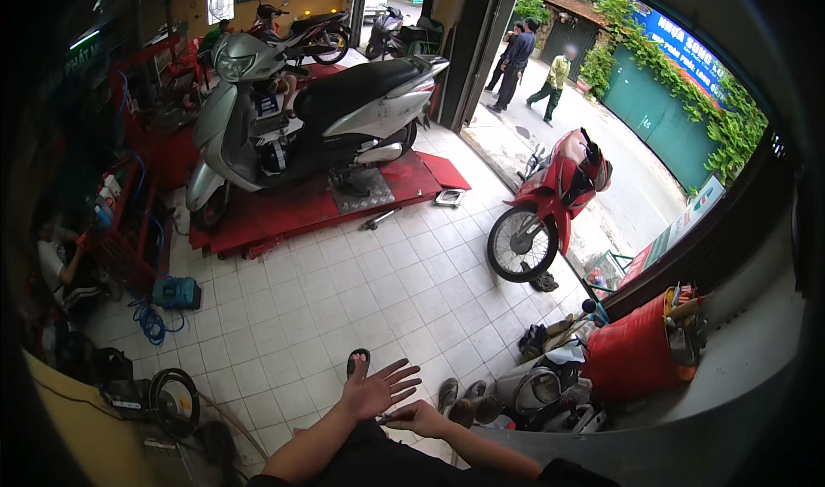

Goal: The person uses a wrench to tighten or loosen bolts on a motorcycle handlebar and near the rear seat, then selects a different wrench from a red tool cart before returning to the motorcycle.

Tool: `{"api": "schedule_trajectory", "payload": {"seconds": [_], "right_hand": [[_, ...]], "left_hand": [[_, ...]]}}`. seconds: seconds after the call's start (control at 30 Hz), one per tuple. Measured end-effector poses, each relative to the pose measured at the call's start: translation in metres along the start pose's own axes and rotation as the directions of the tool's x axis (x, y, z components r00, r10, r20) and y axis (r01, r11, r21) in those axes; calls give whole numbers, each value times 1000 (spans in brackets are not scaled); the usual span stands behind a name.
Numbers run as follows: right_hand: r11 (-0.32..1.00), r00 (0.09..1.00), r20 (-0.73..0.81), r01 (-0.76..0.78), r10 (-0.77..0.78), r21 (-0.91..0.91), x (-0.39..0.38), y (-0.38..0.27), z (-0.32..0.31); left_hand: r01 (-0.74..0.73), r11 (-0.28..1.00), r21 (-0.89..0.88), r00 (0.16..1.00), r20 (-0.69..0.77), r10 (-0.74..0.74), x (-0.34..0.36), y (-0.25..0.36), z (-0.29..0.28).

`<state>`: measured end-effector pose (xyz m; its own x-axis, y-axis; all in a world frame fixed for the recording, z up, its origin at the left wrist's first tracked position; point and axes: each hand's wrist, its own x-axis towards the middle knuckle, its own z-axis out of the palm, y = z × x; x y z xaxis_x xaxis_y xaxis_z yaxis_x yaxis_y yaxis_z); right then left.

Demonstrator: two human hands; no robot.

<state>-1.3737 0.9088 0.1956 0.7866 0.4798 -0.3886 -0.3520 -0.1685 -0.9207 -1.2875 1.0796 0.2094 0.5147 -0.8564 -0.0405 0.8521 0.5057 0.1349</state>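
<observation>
A workshop with a pale tiled floor (318, 294) opens on its right side to a street, where I can see people walking. A silver scooter (378, 122) stands on a low red platform (296, 210), and a red motorbike (563, 182) is parked at the doorway. At the lower edge of my view, the left grip (380, 394) is wide open, palm showing and fingers spread toward the right, with nothing in it that I can see. The right grip (423, 420) is pinched closed on a small thin thing (389, 418), which sits just below the left palm; I can't tell what it is, or whether it touches that palm. Beyond the left fingertips is a sandalled foot (358, 363). Shoes (464, 399) and a red tub (627, 358) lie off to the right.
</observation>
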Motion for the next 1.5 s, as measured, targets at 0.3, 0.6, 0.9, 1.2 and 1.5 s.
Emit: {"api": "schedule_trajectory", "payload": {"seconds": [0.3, 0.6, 0.9, 1.2, 1.5], "right_hand": [[993, 896, -427, -110, 121, 51, 126, -98, -320], [944, 743, -666, 174, 61, 280, 216, -162, -677], [967, 837, -484, 215, -255, -139, 354, -219, -1067], [977, 878, -478, 92, 12, 194, 508, -270, -1398], [961, 731, -650, -33, 210, 274, 585, -389, -1644]], "left_hand": [[347, 938, 21, 930, 120, -347, 399, 188, 17], [631, 747, 212, 733, 152, -663, 793, 277, -12], [433, 826, 362, 838, 175, -516, 1120, 423, -14], [225, 719, 657, 961, -30, -274, 1464, 576, -64], [29, 957, 289, 999, -22, -24, 1672, 836, -69]]}}
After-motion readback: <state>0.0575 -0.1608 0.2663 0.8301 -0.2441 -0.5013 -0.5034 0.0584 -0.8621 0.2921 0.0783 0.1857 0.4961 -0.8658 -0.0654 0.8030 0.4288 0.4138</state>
